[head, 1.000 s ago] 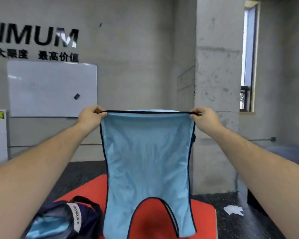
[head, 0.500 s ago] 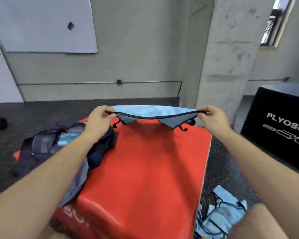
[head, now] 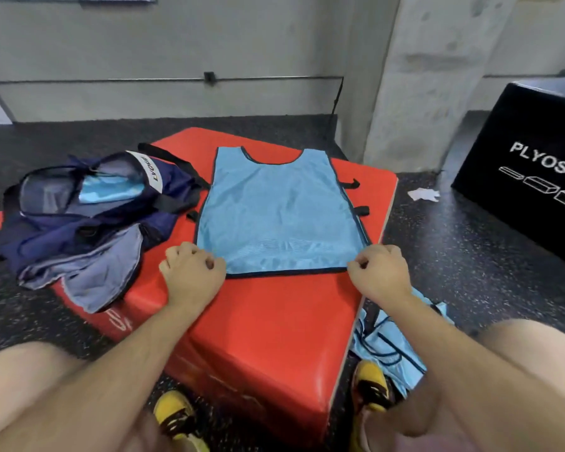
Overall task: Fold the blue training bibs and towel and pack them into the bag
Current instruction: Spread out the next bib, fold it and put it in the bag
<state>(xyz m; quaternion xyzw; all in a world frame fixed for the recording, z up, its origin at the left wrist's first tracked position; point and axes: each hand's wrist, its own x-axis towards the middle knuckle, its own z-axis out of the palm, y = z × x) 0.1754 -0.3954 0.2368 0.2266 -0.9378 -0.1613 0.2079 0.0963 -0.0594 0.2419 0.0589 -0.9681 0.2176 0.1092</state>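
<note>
Holding a blue bib flat on the red box

A big red padded box sits on the dark speckled floor and fills the middle of the view. A black box with white letters stands off to the right, well apart from it.

A dark blue bag lies open on the left side of the red box. Some light blue fabric shows inside it. A grey-blue cloth hangs from the bag over the edge of the red box.

The blue bib lies spread out flat on top of the red box, just beside the bag. Its neck hole points away from the person, and its bottom edge is the near one.

A pile of blue bibs lies on the floor against the right side of the red box.

The left hand has its fingers curled and pinches the bib's near left corner. The right hand is curled the same way and pinches the near right corner.

Two yellow shoes are at the bottom. A small white scrap lies on the floor by the black box.
</note>
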